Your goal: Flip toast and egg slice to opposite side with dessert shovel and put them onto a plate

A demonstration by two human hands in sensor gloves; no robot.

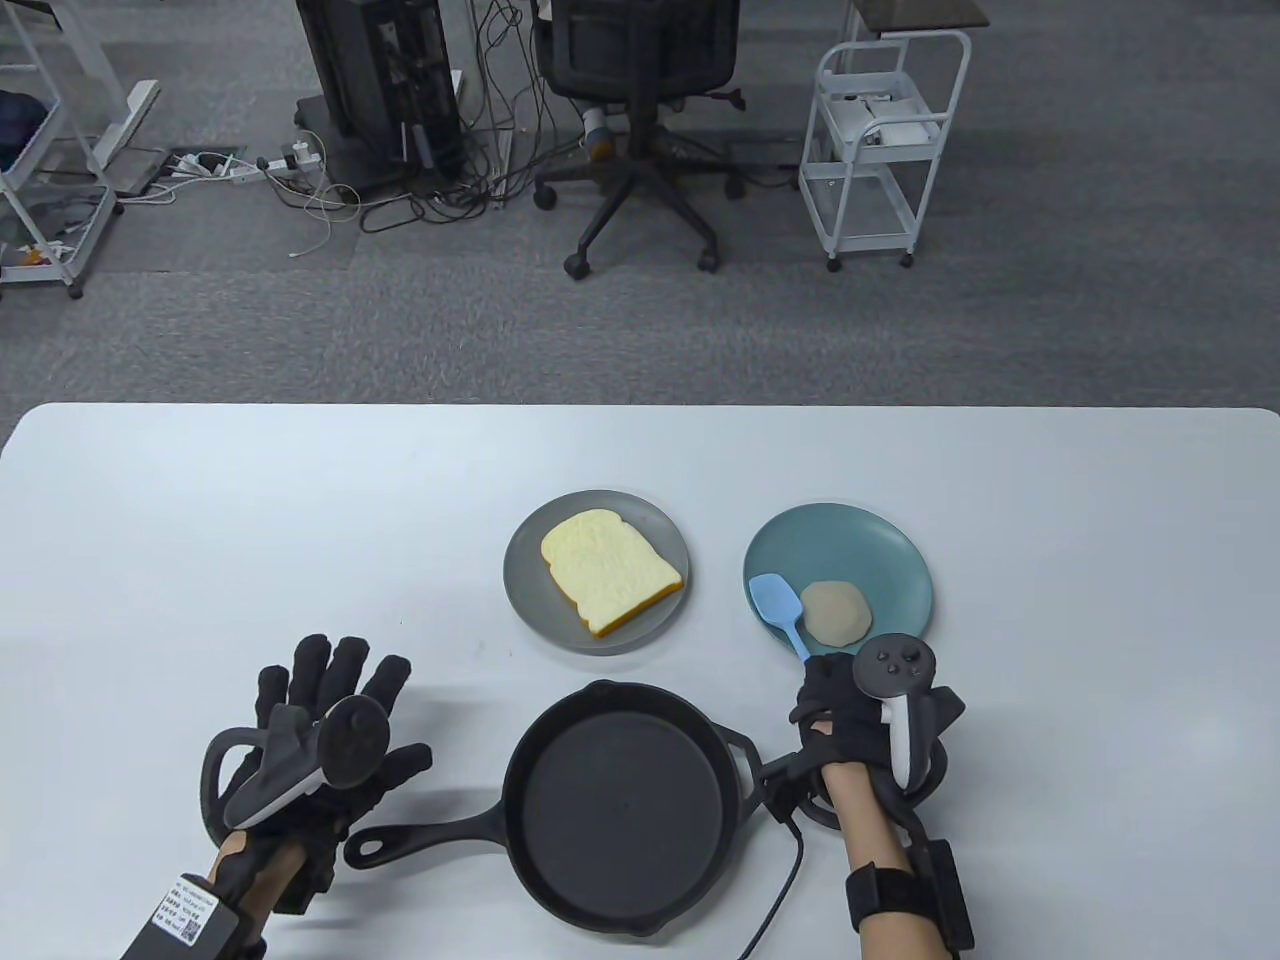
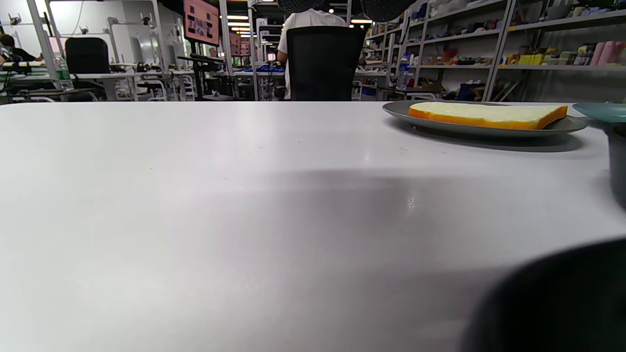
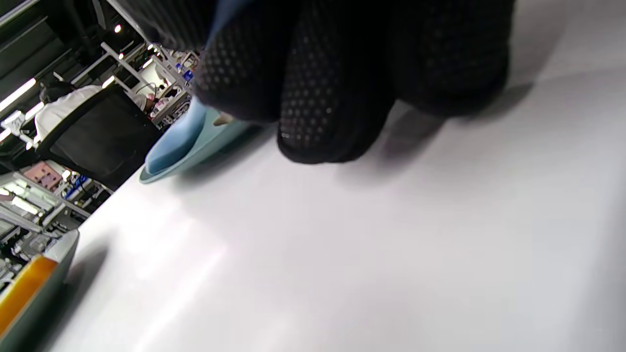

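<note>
A slice of toast (image 1: 610, 577) lies on a grey plate (image 1: 527, 590); the left wrist view shows the toast (image 2: 486, 115) edge-on on that plate (image 2: 572, 126). A pale round egg slice (image 1: 838, 611) lies on a teal plate (image 1: 880, 560). The light blue dessert shovel (image 1: 778, 602) rests its blade on the teal plate beside the egg. My right hand (image 1: 835, 705) grips the shovel's handle just below the plate. In the right wrist view the gloved fingers (image 3: 332, 98) fill the top, with the shovel blade (image 3: 178, 142) beyond. My left hand (image 1: 330, 700) lies flat with fingers spread, holding nothing.
A black cast-iron skillet (image 1: 620, 800) sits between my hands at the table's near edge, its handle (image 1: 420, 838) pointing left toward my left hand. A cable (image 1: 780, 890) trails from my right wrist. Beyond the table stand an office chair (image 1: 640, 120) and a white cart (image 1: 880, 140).
</note>
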